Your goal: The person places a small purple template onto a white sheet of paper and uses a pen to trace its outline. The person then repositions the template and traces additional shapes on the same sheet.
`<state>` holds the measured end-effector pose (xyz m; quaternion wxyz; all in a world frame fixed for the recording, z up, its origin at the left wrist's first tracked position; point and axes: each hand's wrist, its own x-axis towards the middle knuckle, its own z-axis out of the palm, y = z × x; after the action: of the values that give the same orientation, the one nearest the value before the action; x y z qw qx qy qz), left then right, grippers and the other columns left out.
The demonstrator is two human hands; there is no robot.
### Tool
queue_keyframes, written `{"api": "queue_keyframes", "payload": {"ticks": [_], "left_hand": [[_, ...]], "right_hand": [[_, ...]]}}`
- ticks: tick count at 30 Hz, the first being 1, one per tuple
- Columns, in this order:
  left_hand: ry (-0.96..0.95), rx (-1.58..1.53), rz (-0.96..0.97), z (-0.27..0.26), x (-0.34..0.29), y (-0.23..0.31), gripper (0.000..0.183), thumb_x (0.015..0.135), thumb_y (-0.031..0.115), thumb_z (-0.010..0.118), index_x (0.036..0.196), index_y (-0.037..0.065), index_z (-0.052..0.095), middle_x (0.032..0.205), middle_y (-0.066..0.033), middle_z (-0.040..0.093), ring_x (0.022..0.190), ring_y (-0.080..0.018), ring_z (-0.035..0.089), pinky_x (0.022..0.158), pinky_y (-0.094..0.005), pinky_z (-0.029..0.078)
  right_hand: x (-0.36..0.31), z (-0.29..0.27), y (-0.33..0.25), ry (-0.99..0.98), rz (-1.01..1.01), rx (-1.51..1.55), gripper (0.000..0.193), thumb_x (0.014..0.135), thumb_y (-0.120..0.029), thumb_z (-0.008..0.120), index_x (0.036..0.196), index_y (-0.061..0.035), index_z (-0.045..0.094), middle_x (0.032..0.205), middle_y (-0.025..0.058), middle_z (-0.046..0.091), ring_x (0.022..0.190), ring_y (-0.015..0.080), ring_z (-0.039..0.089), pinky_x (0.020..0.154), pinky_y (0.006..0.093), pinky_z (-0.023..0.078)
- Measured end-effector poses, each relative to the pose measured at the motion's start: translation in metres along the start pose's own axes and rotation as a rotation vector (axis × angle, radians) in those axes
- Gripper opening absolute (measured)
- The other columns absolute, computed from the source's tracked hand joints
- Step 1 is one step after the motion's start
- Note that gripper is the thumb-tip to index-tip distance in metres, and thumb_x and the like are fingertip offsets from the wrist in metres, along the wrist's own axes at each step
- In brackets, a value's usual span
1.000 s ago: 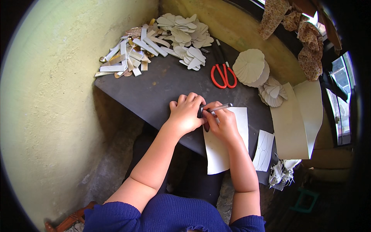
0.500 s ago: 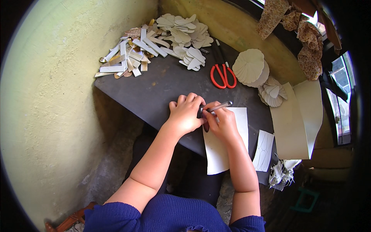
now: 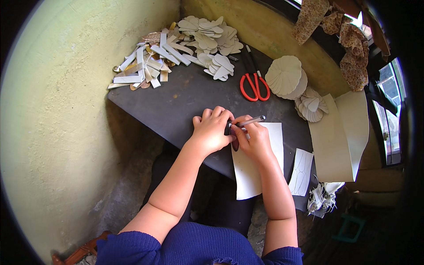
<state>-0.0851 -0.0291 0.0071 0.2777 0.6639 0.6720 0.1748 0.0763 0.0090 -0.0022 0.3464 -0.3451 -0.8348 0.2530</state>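
Observation:
My right hand (image 3: 256, 139) is closed around a pen (image 3: 251, 121) with a pale barrel, its upper end pointing to the right. Under that hand lies a white sheet (image 3: 249, 176) that overhangs the table's near edge. Beside it, my left hand (image 3: 212, 130) has bent fingers, with thumb and forefinger against a small dark flat piece (image 3: 235, 145) with a rounded end on the sheet's upper left corner. My fingers hide most of the dark piece and the pen's tip. Right of the sheet, a smaller white piece (image 3: 301, 172) bears drawn oval outlines.
Red-handled scissors (image 3: 255, 90) lie on the dark table (image 3: 176, 106) beyond my hands. Strips (image 3: 145, 62) and petal-shaped cutouts (image 3: 216, 66) are heaped at the back left. Round stacks of cutouts (image 3: 286, 76) and a large folded sheet (image 3: 333, 137) sit to the right, with shreds (image 3: 321, 198) nearer me.

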Motion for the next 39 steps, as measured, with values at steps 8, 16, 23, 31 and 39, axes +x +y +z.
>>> {"api": "queue_keyframes", "payload": {"ticks": [8, 16, 23, 31, 39], "left_hand": [[-0.005, 0.003, -0.003, -0.0013, 0.0002, 0.0008, 0.056, 0.071, 0.031, 0.079, 0.119, 0.015, 0.056, 0.124, -0.0007, 0.050, 0.121, -0.0262, 0.045, 0.098, -0.0462, 0.032], [-0.009, 0.003, 0.004, -0.0026, -0.0007, 0.0016, 0.056, 0.071, 0.031, 0.080, 0.119, 0.015, 0.056, 0.123, -0.0009, 0.050, 0.121, -0.0262, 0.045, 0.098, -0.0461, 0.032], [-0.002, -0.009, 0.003, -0.0019, -0.0009, 0.0011, 0.054, 0.071, 0.030, 0.079, 0.117, 0.015, 0.056, 0.122, -0.0011, 0.051, 0.120, -0.0260, 0.045, 0.098, -0.0456, 0.032], [-0.010, 0.004, 0.011, -0.0017, -0.0014, -0.0005, 0.046, 0.072, 0.030, 0.079, 0.111, 0.016, 0.059, 0.125, -0.0012, 0.049, 0.122, -0.0263, 0.044, 0.098, -0.0462, 0.031], [-0.021, -0.010, 0.012, -0.0041, -0.0022, 0.0015, 0.039, 0.072, 0.030, 0.078, 0.106, 0.019, 0.062, 0.126, -0.0005, 0.049, 0.122, -0.0260, 0.043, 0.100, -0.0471, 0.031]], "right_hand": [[0.0006, -0.0007, -0.0016, 0.007, 0.091, 0.026, 0.007, 0.086, -0.006, 0.067, 0.091, -0.0024, 0.063, 0.091, 0.0087, 0.068, 0.066, 0.0270, 0.068, 0.059, 0.0340, 0.054], [0.0005, 0.0000, 0.0000, 0.061, 0.176, 0.075, 0.007, 0.087, -0.004, 0.066, 0.092, -0.0010, 0.064, 0.091, 0.0090, 0.068, 0.069, 0.0249, 0.069, 0.061, 0.0319, 0.057], [0.0007, -0.0010, -0.0025, 0.042, 0.191, 0.101, 0.007, 0.087, -0.002, 0.064, 0.093, -0.0006, 0.064, 0.090, 0.0098, 0.068, 0.072, 0.0233, 0.069, 0.061, 0.0318, 0.057], [0.0010, -0.0014, -0.0025, 0.084, 0.209, 0.122, 0.007, 0.086, 0.000, 0.065, 0.092, 0.0006, 0.063, 0.089, 0.0106, 0.066, 0.070, 0.0230, 0.067, 0.059, 0.0308, 0.052], [-0.0009, -0.0055, -0.0002, 0.100, 0.180, 0.094, 0.008, 0.085, -0.001, 0.066, 0.092, -0.0001, 0.063, 0.088, 0.0115, 0.066, 0.070, 0.0242, 0.067, 0.059, 0.0320, 0.052]]}}
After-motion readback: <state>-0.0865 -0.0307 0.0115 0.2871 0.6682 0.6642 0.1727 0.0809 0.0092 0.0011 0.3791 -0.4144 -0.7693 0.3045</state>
